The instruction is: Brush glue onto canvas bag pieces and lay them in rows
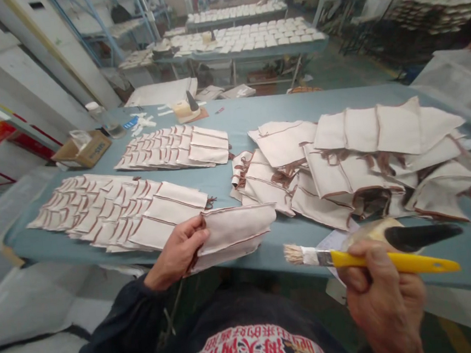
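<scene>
My left hand [178, 253] grips the left end of a small stack of cream fabric pieces with brown edging [236, 231] at the near edge of the blue-grey table [238, 116]. My right hand [383, 290] is closed round the yellow handle of a paintbrush [370, 258], bristles pointing left toward that stack. Just behind the brush lies a bottle with a black pointed nozzle [405, 234]. Two fanned rows of the same pieces [118, 208] [175, 147] lie to the left. A loose heap of pieces [366, 159] covers the right of the table.
A cardboard box [82, 150] and a clear plastic bottle [107, 120] stand at the table's far left. A second nozzle bottle on a block [188, 109] sits at the far edge. Other tables covered with white pieces [248, 35] stand behind. Metal racks line the back left.
</scene>
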### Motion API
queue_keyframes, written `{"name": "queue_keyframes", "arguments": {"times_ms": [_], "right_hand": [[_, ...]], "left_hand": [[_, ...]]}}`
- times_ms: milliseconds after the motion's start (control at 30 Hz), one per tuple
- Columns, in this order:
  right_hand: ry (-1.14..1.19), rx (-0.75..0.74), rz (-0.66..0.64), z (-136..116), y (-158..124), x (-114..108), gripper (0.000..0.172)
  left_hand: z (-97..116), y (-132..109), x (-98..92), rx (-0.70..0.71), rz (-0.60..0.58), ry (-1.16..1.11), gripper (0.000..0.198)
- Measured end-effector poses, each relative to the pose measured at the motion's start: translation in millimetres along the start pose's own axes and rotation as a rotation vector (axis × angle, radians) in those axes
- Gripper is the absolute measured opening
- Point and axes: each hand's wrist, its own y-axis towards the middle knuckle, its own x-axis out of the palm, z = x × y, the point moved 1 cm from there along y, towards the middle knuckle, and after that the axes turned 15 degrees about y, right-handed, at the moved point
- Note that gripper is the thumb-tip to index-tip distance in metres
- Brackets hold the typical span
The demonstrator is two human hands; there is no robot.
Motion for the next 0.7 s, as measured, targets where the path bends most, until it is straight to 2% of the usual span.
{"name": "queue_keyframes", "arguments": {"times_ms": [167,333,433,600,700], "right_hand": [[0.011,0.058,0.027,-1,0,0,0.037],[0.003,0.088,0.010,0,1,0,0.036],[-0.009,0.116,0.014,5,2,-1,0.035],[-0.023,0.148,0.016,14,7,-2,0.036],[-0.008,0.163,0.006,18,11,0,0.040]], "left_hand": [[-7,17,-32.5,-0.124,0.059,-0.076,0.022],[-22,24,-58.3,-0.174,0.105,-0.081,0.026],[-29,18,-62.2,-0.171,0.127,-0.060,0.023],[-35,0,-54.0,-0.167,0.160,-0.023,0.018],[-34,-12,-55.2,-0.170,0.162,-0.010,0.020]]}}
